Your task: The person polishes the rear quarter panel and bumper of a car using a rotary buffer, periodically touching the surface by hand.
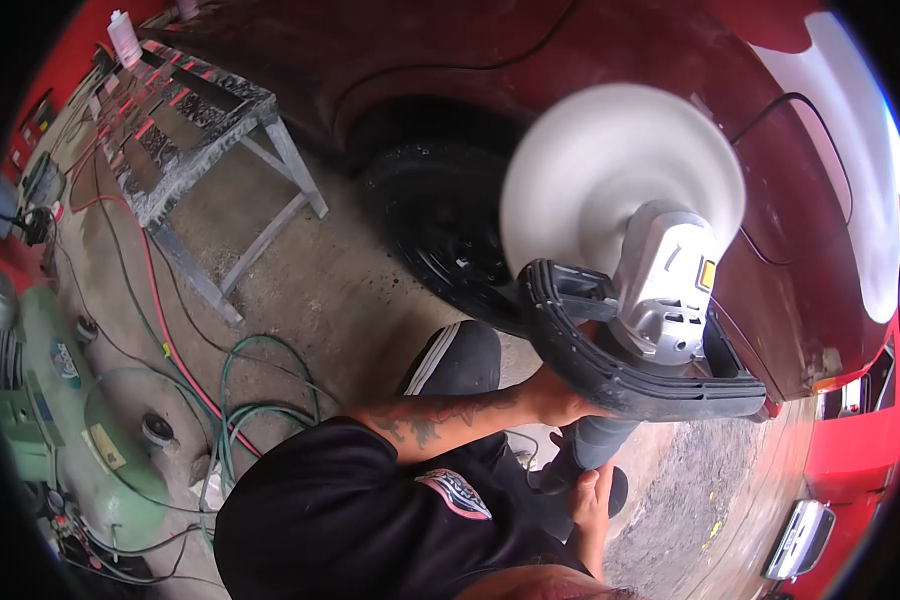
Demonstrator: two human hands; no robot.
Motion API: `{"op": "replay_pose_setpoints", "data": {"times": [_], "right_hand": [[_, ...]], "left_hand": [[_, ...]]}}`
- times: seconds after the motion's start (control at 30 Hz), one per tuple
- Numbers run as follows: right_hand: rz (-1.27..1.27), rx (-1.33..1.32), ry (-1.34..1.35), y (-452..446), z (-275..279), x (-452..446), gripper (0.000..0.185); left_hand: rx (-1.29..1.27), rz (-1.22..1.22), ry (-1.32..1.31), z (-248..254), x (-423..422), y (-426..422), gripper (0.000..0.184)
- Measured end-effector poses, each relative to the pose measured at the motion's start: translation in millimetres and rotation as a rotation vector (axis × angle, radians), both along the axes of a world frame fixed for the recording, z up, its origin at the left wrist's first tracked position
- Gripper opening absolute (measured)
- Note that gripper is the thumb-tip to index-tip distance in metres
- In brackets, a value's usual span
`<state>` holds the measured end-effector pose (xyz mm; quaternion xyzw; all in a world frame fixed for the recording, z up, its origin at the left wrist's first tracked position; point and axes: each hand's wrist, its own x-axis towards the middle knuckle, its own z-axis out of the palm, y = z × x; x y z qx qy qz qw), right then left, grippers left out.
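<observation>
A polisher (667, 285) with a silver head and a black D-shaped handle is held up in front of a dark red car panel (780, 200). Its round white pad (570, 170) looks smeared, as if spinning. My left hand (560, 398), at the end of a tattooed forearm, grips the polisher behind the D-handle, which hides most of its fingers. Lower down, my right hand (590, 497) is wrapped around the rear grip. Whether the pad touches the paint I cannot tell.
A black wheel (450, 230) sits beside my knee. To the left stand a worn work stand (200, 130) with a pink-white bottle (124, 40) and a green compressor (100, 430). Coiled green hoses (270, 405) lie on the floor. A dark cord hangs across the car.
</observation>
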<state>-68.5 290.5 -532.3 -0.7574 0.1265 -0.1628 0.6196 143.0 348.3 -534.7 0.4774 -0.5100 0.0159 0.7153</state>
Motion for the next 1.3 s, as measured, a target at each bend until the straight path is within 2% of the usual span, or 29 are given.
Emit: {"op": "replay_pose_setpoints", "data": {"times": [0.03, 0.07, 0.1, 0.17, 0.27, 0.33, 0.37, 0.43, 0.5, 0.67, 0.7, 0.77, 0.9, 1.1, 1.13, 1.3], "right_hand": [[0.013, 0.047, -0.014, 2, 0, 4, 0.100], [0.044, 0.009, 0.090, 0, -1, 10, 0.117], [-0.011, -0.011, 0.087, 2, -4, 22, 0.112], [-0.045, 0.040, 0.350, 13, 17, 56, 0.087], [-0.008, -0.183, 0.374, 14, 8, 88, 0.058], [0.058, -0.312, 0.329, 25, 27, 115, 0.059], [0.090, -0.377, 0.303, 31, 34, 130, 0.060], [0.153, -0.473, 0.204, 40, 37, 160, 0.063], [0.213, -0.526, 0.166, 48, 38, 190, 0.065], [0.352, -0.581, 0.215, 65, 26, 235, 0.070], [0.388, -0.584, 0.237, 64, 18, 236, 0.076], [0.325, -0.539, 0.167, 69, 11, 228, 0.070], [0.222, -0.493, 0.235, 61, 23, 191, 0.070], [0.130, -0.387, 0.264, 52, 47, 133, 0.068], [0.110, -0.349, 0.292, 53, 54, 125, 0.067], [0.045, -0.219, 0.284, 52, 79, 111, 0.068]], "left_hand": [[0.001, 0.008, 0.028, -9, 3, 2, 0.056], [0.000, 0.016, 0.057, -23, 9, 3, 0.056], [-0.001, 0.025, 0.088, -35, 11, 4, 0.056], [-0.111, -0.017, 0.374, -38, 19, 15, 0.058], [-0.089, 0.112, 0.420, -67, 40, 48, 0.061], [-0.136, -0.142, 0.536, -21, 65, 76, 0.070], [-0.187, -0.440, 0.632, 9, 80, 89, 0.078], [-0.317, -0.371, 0.678, -2, 102, 95, 0.090], [-0.482, -0.402, 0.756, -14, 122, 108, 0.084], [-0.489, -0.082, 0.935, -41, 152, 149, 0.085], [-0.498, -0.097, 0.936, -44, 153, 151, 0.085], [-0.515, -0.134, 0.948, -47, 149, 150, 0.085], [-0.481, -0.272, 0.878, -34, 124, 128, 0.084], [-0.324, -0.437, 0.784, 9, 84, 101, 0.090], [-0.230, -0.444, 0.780, 23, 79, 102, 0.092], [-0.182, -0.469, 0.673, 64, 78, 84, 0.086]]}}
